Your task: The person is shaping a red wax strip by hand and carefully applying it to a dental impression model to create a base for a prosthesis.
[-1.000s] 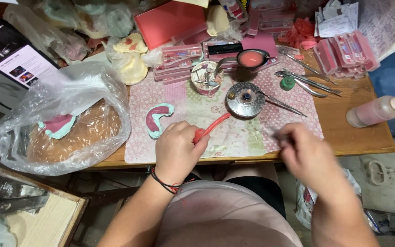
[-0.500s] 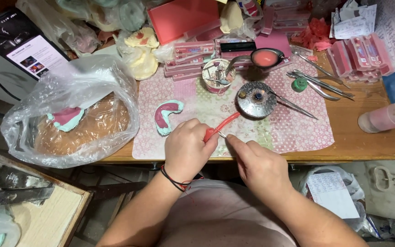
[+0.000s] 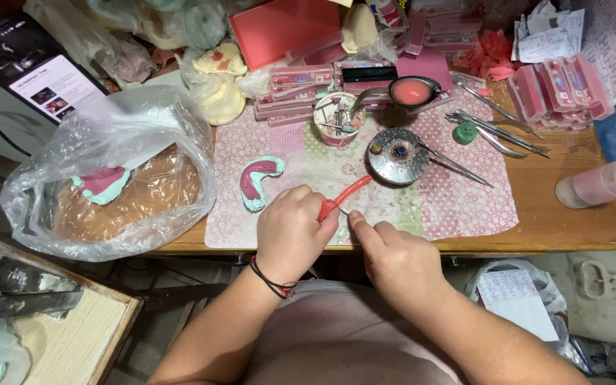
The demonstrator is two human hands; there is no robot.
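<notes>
My left hand (image 3: 290, 232) is closed around a curved red strip (image 3: 347, 194), probably wax, whose free end points up toward a round metal dish (image 3: 398, 155). A thin metal tool is pinched in my right hand (image 3: 393, 260), its tip touching the strip's near end right beside my left fingers. Both hands sit at the front edge of a pink patterned mat (image 3: 450, 192). Left of my left hand, a pink and teal jaw-shaped cast (image 3: 258, 180) lies on the mat.
A clear plastic bag (image 3: 108, 178) holding another pink and teal cast (image 3: 103, 184) fills the table's left side. Behind the mat are a cup of small tools (image 3: 338, 117), a ladle of pink wax (image 3: 409, 91), metal instruments (image 3: 490, 128), pink boxes (image 3: 561, 85) and a pink bottle (image 3: 600, 184).
My right hand has come in from the right side of the mat to the red strip, next to my left hand. The left hand has kept its hold.
</notes>
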